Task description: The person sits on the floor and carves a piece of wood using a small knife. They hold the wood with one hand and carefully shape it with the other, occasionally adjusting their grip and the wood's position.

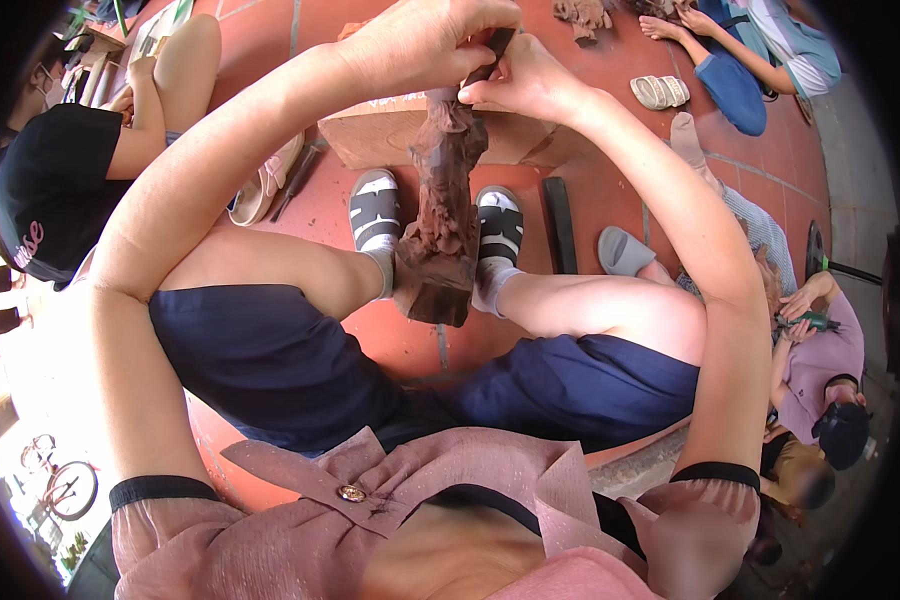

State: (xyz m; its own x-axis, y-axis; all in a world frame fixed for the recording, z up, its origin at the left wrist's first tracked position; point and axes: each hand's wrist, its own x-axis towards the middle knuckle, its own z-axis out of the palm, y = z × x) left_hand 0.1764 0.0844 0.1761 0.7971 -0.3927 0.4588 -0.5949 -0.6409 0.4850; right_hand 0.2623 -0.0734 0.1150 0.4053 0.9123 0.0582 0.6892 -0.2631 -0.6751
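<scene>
A reddish-brown carved wooden figure [444, 190] stands between my feet, its blocky base nearest me and its narrow end tilted away. Up at that far end, my left hand [420, 42] is closed, its fingers pinching a thin dark strip [492, 55]. The strip lies against the tip of the carving. My right hand [532, 82] meets it from the other side, fingers closed around the strip's lower part and thumb close to the wood. What the strip is made of cannot be made out. Both forearms arch around the carving.
A wooden block [370, 132] sits behind the carving. On the red tiles lie a long dark bar [559, 225], a grey slipper [625, 251] and beige sandals [660, 92]. People sit close on both sides; one at right holds a green power tool [813, 321].
</scene>
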